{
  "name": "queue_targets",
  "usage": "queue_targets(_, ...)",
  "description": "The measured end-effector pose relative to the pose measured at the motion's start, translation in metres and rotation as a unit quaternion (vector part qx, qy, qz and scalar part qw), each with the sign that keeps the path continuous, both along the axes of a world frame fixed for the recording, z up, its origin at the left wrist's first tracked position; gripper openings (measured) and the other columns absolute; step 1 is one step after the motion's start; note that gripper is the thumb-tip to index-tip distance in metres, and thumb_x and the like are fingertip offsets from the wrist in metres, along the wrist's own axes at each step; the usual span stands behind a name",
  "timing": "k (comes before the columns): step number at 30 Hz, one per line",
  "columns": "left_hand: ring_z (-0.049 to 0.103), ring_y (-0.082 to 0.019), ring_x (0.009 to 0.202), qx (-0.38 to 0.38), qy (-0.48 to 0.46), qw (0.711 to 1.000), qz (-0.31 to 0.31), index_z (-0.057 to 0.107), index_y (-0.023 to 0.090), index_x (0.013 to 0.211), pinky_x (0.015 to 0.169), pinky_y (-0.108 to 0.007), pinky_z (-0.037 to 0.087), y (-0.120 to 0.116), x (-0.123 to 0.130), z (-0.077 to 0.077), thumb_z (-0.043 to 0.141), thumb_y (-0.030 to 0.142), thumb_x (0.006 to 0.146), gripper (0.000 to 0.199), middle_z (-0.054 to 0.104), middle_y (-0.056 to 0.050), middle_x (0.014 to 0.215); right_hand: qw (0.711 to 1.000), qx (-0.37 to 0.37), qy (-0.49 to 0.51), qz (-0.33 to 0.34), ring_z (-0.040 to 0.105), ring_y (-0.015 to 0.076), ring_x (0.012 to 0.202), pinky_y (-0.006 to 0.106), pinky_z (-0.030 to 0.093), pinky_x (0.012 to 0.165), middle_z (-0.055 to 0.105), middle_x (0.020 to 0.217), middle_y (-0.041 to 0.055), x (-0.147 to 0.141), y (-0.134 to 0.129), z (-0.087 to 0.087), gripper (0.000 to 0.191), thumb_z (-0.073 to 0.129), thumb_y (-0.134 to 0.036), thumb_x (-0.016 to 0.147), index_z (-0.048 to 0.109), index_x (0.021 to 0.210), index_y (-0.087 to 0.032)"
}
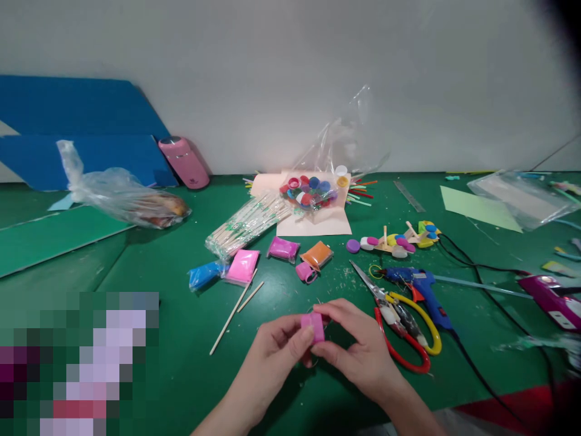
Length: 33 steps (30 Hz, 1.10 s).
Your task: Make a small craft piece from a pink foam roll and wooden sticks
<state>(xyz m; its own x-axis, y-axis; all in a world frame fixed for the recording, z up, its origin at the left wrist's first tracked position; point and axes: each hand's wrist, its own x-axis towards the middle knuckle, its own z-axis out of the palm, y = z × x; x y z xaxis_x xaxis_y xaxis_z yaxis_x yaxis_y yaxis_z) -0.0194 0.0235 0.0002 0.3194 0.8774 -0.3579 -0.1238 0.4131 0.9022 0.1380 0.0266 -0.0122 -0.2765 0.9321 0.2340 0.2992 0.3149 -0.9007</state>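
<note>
Near the front middle of the table, a small pink block (316, 327), perhaps modelling clay, is between my two hands. My left hand (282, 346) is closed on it, with the thumb over its front face. My right hand (351, 345) pinches its right side between thumb and fingers. Thin loops, like wire or a rubber band, show faintly around the block. Beyond the hands are a pink ring-shaped piece (305, 272), an orange clay packet (317, 255), a magenta packet (283, 249), a pink packet (242, 266) and a blue packet (206, 275).
Scissors (399, 327) and a blue glue gun (420, 287) with its cord lie right of my hands. Two wooden sticks (233, 312) lie left. Farther back are bagged sticks (247, 224), bagged bottle caps (311, 191), a clothespin-and-cap assembly (393, 242) and a pink bottle (185, 162).
</note>
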Motion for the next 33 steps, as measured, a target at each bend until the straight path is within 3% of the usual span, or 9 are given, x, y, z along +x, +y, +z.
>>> queue_targets(8, 0.046, -0.010, 0.055, -0.010, -0.105, 0.994, -0.019, 0.065, 0.011, 0.083, 0.056, -0.023, 0.037, -0.005, 0.002, -0.001, 0.059, 0.028, 0.074, 0.020, 0.056, -0.001, 0.060, 0.999, 0.036, -0.005, 0.014, 0.056, 0.0183, 0.079, 0.029, 0.047, 0.069, 0.059, 0.084, 0.0030, 0.003, 0.000, 0.002, 0.030, 0.066, -0.034, 0.068, 0.060, 0.096, -0.024)
queue_targets(16, 0.046, -0.010, 0.051, -0.043, -0.128, 0.991, 0.013, 0.066, 0.011, 0.074, 0.053, -0.022, 0.036, -0.010, 0.004, 0.003, 0.065, 0.038, 0.065, 0.029, 0.054, -0.001, 0.055, 0.999, 0.039, 0.019, 0.021, 0.054, 0.0180, 0.077, 0.029, 0.046, 0.068, 0.059, 0.082, 0.0025, 0.001, -0.002, 0.006, 0.030, 0.063, -0.040, 0.070, 0.059, 0.097, -0.026)
queue_targets(33, 0.046, -0.010, 0.056, -0.016, -0.122, 0.992, 0.010, 0.068, 0.017, 0.078, 0.052, -0.019, 0.038, -0.018, -0.005, 0.000, 0.072, 0.040, 0.054, 0.033, 0.056, -0.001, 0.062, 0.995, 0.054, 0.061, 0.056, 0.053, 0.0173, 0.073, 0.030, 0.045, 0.064, 0.059, 0.082, 0.0034, -0.002, -0.010, 0.011, 0.037, 0.058, -0.047, 0.072, 0.056, 0.101, -0.026)
